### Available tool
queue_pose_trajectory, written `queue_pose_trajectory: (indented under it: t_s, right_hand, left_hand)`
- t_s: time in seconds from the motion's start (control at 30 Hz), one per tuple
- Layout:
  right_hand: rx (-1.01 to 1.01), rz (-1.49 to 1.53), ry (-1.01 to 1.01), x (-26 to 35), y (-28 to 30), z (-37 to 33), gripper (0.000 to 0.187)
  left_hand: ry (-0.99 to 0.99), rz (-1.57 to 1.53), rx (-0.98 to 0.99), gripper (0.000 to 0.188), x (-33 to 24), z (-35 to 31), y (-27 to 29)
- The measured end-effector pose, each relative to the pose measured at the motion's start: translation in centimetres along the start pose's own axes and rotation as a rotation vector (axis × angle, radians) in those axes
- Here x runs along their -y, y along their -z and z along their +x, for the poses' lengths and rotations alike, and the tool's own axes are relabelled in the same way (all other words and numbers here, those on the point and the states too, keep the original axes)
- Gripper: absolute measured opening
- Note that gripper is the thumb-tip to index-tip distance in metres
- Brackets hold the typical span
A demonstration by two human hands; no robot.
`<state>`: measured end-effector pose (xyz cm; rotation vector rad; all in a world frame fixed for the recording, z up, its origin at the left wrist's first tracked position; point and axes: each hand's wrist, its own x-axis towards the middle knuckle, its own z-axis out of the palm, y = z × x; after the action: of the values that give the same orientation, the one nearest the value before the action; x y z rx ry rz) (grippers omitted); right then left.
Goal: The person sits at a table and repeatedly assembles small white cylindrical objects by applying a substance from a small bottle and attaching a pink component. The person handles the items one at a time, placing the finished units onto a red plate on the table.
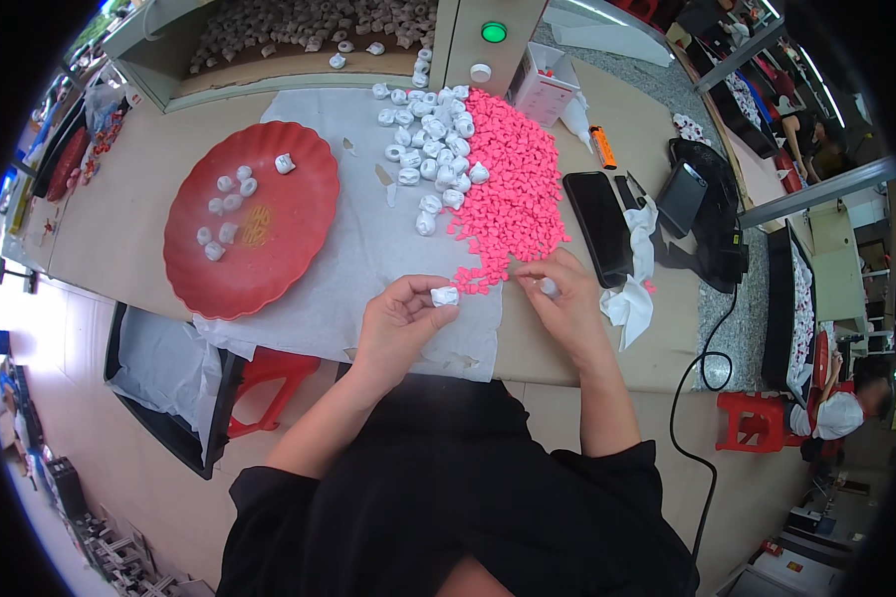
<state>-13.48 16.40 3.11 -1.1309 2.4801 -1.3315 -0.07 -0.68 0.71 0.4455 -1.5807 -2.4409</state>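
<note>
My left hand (393, 326) pinches a small white moulded piece (445, 297) between thumb and fingertips. To its right, my right hand (575, 316) is closed, fingertips together, with a small whitish thing (548, 287) showing among the fingers; its kind is unclear. Between and just beyond both hands tapers a large heap of small pink pieces (513, 169). Along the heap's left side lie many loose white pieces (433, 129) like the held one. A red scalloped plate (309, 229) on the left carries several more white pieces (232, 202).
White paper (368, 239) covers part of the table. Right of the heap lie a black phone (597, 224), an orange lighter (602, 147), crumpled tissue (632, 298) and a black cable (674, 428). A shelf compartment (309, 70) of pale pieces stands behind; a black tray (209, 438) sits lower left.
</note>
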Motion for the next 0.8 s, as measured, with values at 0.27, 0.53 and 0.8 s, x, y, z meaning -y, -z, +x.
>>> queue_pose_trajectory:
  t_s: [0.27, 0.53, 0.8]
  right_hand:
    - [0.18, -0.307, 0.214, -0.5, 0.2, 2.3, 0.014]
    - [0.124, -0.14, 0.188, 0.0, -0.1, 2.0, 0.011]
    - [-0.023, 0.683, -0.199, 2.4, -2.5, -0.8, 0.008]
  left_hand:
    - [-0.013, -0.031, 0.011, 0.028, -0.2, 0.0, -0.1]
    - [-0.021, -0.033, 0.044, 0.03, 0.2, 0.0, 0.5]
    - [-0.059, -0.01, 0.117, 0.031, 0.1, 0.1, 0.5]
